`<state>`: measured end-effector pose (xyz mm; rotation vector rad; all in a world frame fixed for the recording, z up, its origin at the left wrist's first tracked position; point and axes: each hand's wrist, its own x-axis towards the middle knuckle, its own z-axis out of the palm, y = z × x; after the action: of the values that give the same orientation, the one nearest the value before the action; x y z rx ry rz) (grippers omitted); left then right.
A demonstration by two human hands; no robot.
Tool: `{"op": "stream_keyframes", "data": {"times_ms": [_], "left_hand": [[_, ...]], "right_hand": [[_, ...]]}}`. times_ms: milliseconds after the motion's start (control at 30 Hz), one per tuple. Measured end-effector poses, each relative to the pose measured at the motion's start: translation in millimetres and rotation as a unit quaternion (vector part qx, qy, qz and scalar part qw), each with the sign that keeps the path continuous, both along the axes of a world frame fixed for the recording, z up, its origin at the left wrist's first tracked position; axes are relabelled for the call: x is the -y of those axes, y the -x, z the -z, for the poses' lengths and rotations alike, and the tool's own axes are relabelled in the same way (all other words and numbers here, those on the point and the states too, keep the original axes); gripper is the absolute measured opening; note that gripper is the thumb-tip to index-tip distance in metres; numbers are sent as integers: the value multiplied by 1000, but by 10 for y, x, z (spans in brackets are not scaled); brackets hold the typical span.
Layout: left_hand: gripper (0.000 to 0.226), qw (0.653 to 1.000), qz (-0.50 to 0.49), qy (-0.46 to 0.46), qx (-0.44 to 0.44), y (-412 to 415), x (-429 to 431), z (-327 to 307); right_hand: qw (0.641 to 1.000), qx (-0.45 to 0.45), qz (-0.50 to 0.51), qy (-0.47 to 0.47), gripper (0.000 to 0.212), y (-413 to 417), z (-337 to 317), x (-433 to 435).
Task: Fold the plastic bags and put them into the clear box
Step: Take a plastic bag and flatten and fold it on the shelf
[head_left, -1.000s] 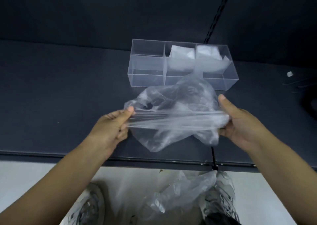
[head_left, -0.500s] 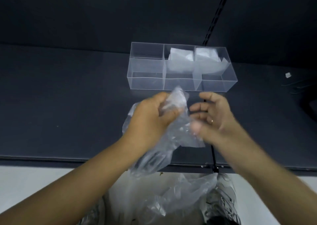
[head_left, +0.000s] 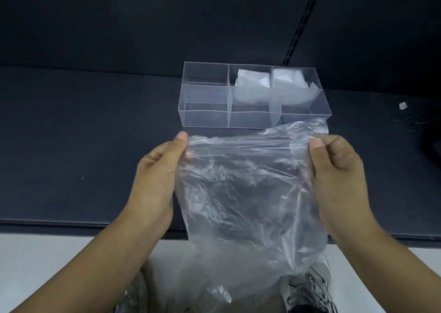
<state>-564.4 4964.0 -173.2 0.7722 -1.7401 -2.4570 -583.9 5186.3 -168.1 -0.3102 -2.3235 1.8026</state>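
Observation:
A clear plastic bag (head_left: 245,193) hangs stretched flat between my two hands above the dark table's front edge. My left hand (head_left: 157,179) pinches its upper left corner between thumb and fingers. My right hand (head_left: 338,176) pinches the upper right corner. Behind the bag stands the clear box (head_left: 202,118) with three compartments. Its middle and right compartments each hold a folded white bag (head_left: 250,87); the left compartment holds nothing.
The dark table (head_left: 83,145) runs left to right, its front edge under my wrists. More crumpled clear plastic (head_left: 214,293) lies on the floor by my shoes. A small white object (head_left: 402,106) and dark cables sit at the far right.
My hands were close together with the bag bunched in the left one. They have moved apart to the bag's top corners, and the bag now hangs spread out flat.

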Motion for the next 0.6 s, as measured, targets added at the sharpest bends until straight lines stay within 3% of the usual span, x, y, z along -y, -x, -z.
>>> {"op": "stream_keyframes", "data": {"times_ms": [67, 167, 200, 233, 300, 367, 400, 467, 533, 600], "left_hand": [[30, 997, -62, 35, 35, -13, 93, 57], [24, 966, -139, 220, 13, 27, 289, 86], [17, 951, -113, 286, -21, 63, 320, 58], [24, 943, -45, 327, -48, 108, 314, 14], [49, 931, 158, 327, -35, 239, 206, -70], [50, 909, 332, 252, 8, 352, 23, -138], [46, 907, 366, 204, 33, 401, -40, -129], [34, 927, 336, 152, 65, 480, -54, -54], [28, 948, 260, 171, 69, 536, 70, 69], [34, 958, 185, 203, 87, 561, 273, 215]], "right_hand": [[999, -9, -19, -38, 24, 78, 14, -15], [993, 25, -102, -44, 25, 198, 32, -12], [989, 31, -138, -39, 24, 233, 29, 18], [983, 33, -175, -39, 23, 270, 26, 66], [968, 30, -242, -54, 21, 346, 23, 188], [955, 26, -293, -51, 19, 424, 23, 307], [949, 29, -313, -42, 20, 466, 17, 342], [931, 61, -355, -56, 31, 557, -1, 311], [894, 137, -414, -102, 42, 626, -1, 143], [845, 197, -473, -150, 41, 642, 49, -84]]}}
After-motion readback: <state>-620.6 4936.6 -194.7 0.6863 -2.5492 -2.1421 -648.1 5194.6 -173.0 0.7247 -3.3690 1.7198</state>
